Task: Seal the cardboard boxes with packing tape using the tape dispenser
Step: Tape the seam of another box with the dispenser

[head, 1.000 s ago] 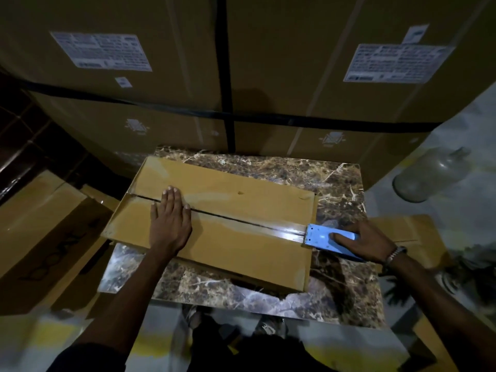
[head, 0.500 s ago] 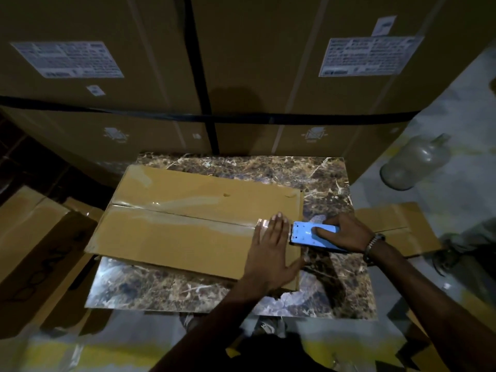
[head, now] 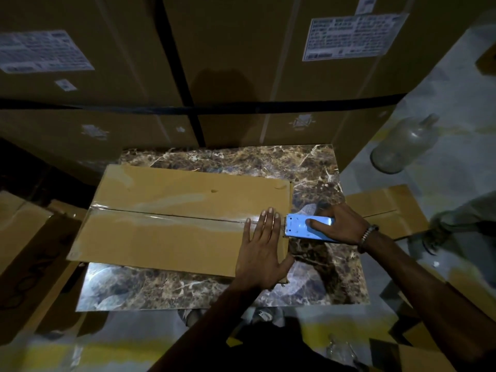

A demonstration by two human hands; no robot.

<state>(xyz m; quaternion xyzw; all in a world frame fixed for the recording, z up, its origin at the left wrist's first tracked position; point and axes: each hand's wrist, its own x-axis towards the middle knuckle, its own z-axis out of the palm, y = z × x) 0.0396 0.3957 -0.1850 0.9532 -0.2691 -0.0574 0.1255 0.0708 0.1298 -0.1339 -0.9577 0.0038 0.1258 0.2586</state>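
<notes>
Left hand [head: 262, 247]: palm down, fingers straight and close together, thumb spread toward the right. Right hand [head: 342, 224]: fingers curled in a grip, wrist wearing a beaded bracelet. Both forearms extend forward, the hands just beside each other.

Tan cardboard box [head: 171, 237], lt-blue tape dispenser [head: 306, 228], brown veined marble table [head: 330, 277].

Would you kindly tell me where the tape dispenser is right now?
In the head view, the blue tape dispenser sits just off the cardboard box's right end, gripped by the right hand.
</notes>
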